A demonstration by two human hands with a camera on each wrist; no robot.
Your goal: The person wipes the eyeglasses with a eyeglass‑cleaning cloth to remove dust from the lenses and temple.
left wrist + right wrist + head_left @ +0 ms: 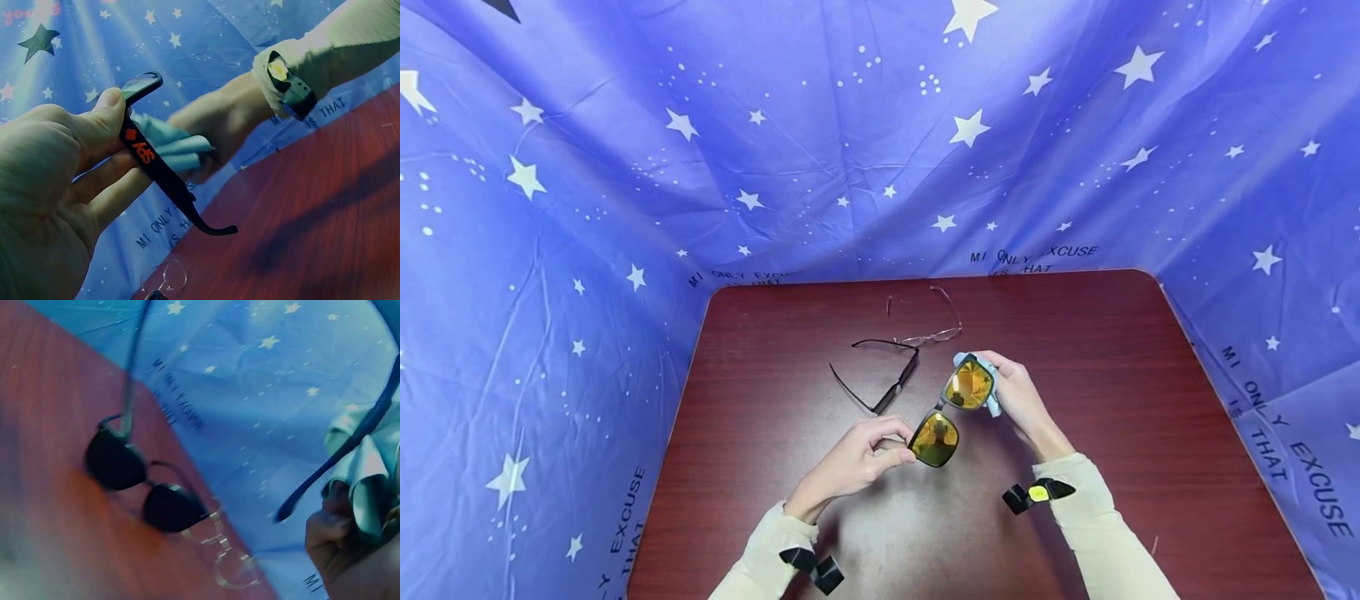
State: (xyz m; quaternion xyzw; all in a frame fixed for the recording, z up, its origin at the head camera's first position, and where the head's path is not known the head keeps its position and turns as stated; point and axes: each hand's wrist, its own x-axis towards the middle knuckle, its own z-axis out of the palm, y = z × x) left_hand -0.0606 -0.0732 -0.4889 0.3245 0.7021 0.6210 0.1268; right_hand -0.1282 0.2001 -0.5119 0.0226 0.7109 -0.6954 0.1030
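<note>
Between both hands, above the table, is a pair of sunglasses (936, 439) with orange-yellow mirrored lenses and a dark frame. My left hand (857, 457) pinches it at the outer edge of one lens, thumb in front. In the left wrist view, a black temple arm (156, 164) with orange lettering runs down past the fingers. My right hand (1018, 398) holds a light blue cloth (992, 400) against the other lens from behind. The right wrist view shows the cloth (365, 487) bunched in the right hand (331, 540), beside a dark temple arm.
Black sunglasses (897, 385) lie on the reddish-brown table (760, 350) with their arms unfolded, just beyond the left hand. Thin-rimmed clear glasses (931, 337) lie behind them. A blue curtain (850, 150) with white stars surrounds the table's back and sides.
</note>
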